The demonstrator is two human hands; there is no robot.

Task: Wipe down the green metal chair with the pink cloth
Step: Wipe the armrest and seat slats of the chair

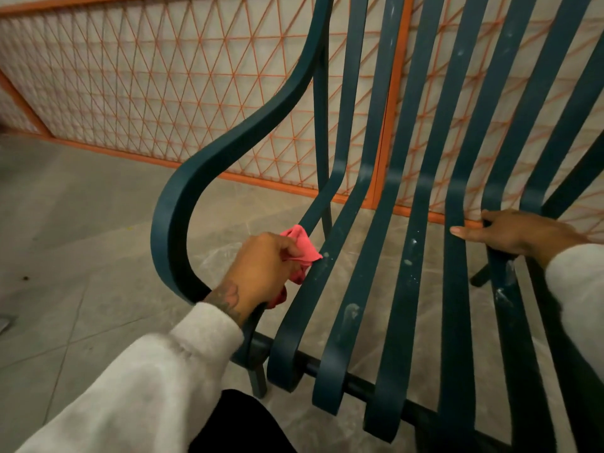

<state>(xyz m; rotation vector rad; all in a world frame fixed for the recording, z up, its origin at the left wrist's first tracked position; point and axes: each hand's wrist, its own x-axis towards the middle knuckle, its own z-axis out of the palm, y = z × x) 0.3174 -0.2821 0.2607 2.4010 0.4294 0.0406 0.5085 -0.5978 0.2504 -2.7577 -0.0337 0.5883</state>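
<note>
**Pink cloth on the leftmost slat, other hand gripping the seat**

So the person is leaning over the green chair [402, 197], one of those metal ones with long curved slats running from the back down into the seat. The left hand [261, 269] is bunched up tight around the pink cloth [302, 248], pressing it against the outermost slat right next to the curvy armrest [183, 204]. A bit of the cloth pokes out above the knuckles and some more hangs below the palm. There's a tattoo on that wrist, just past the pale sleeve [157, 374].

The right hand [513, 233] is well apart from the left, over on the far side of the seat, fingers wrapped around a slat there, thumb stretched out flat across the neighbouring one. No cloth in it.

Between the two hands the slats have whitish specks and smears on them. Behind the chair, beyond both hands, stands an orange mesh fence [163, 86], and grey floor tiles [65, 223] show under everything.
</note>
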